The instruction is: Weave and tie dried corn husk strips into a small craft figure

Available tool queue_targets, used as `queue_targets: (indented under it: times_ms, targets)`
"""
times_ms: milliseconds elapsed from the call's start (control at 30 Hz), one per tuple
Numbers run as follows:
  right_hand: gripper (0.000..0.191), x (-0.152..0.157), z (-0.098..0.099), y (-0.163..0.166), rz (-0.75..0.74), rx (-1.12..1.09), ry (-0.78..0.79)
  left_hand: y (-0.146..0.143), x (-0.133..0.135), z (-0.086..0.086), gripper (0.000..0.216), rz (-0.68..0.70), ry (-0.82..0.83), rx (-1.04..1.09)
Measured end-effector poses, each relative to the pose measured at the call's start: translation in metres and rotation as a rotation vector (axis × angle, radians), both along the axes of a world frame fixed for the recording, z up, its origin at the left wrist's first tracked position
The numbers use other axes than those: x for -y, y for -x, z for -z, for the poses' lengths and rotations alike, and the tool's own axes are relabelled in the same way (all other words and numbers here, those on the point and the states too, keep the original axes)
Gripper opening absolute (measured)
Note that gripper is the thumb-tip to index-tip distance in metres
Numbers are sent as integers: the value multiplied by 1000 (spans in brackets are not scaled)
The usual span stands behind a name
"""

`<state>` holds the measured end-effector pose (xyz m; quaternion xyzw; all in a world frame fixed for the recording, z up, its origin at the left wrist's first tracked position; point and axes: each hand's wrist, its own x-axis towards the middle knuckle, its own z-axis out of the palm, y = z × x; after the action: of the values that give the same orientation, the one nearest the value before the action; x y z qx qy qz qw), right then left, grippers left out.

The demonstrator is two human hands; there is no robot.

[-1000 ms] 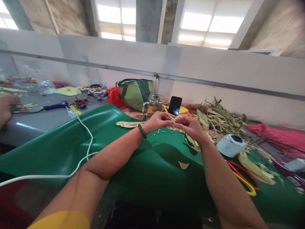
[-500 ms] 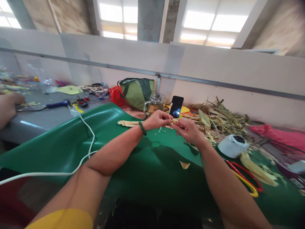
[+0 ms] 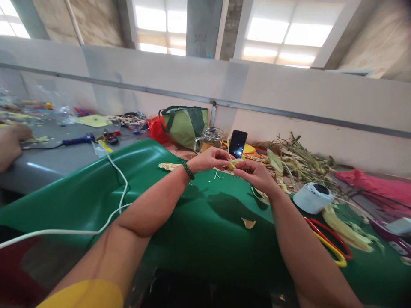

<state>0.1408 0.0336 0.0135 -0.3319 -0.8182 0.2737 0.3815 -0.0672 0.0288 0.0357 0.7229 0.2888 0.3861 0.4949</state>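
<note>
L hand [image 3: 212, 159] & R hand [image 3: 257, 175] (2): fingertips pinching pale husk [image 3: 236, 164] betw. them; strand ct. unclear.
Nearer wearer than grip: 1 red handle [image 3: 341, 238], 1 yellow handle [image 3: 341, 262]; 1 scrap [image 3: 248, 223]. R of grip: 1 white spool [image 3: 311, 200]. Beyond grip: 1 phone [image 3: 238, 143]; 1 glass mug [image 3: 212, 137], base behind L hand; 1 husk pile [image 3: 295, 158], R; 1 green bag [image 3: 183, 127], L.

A small, pale yellow piece of husk [image 3: 236, 162] sits in front of the phone [image 3: 238, 143], held by the fingers of the left hand [image 3: 210, 160] and right hand [image 3: 257, 173]. It looks narrow and bent, and a thin, paler end stands upright just left of the phone. Fingers cover part of it, so its full shape is unclear.
</note>
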Motion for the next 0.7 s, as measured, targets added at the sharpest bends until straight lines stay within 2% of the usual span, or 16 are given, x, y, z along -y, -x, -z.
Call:
queue_targets:
  times_ms: [167,300,367,467,600,700]
  targets:
    - [29,1,1,6,54,-77,-102,-6,4,0,21,-12,-7,-14]
    - [31,2,2,12,24,-9,-160,-12,7,3,33,-80,79,221]
    - [31,3,3,15,34,-22,-191,-15,6,6,31,-83,106,254]
    - [31,3,6,19,56,-25,-204,-18,3,11,32,-103,6,113]
    - [32,3,8,18,89,-38,-167,-19,0,12,32,-237,-195,-14]
    - [39,3,5,14,105,-84,-141,-16,2,8,33,-218,-203,-67]
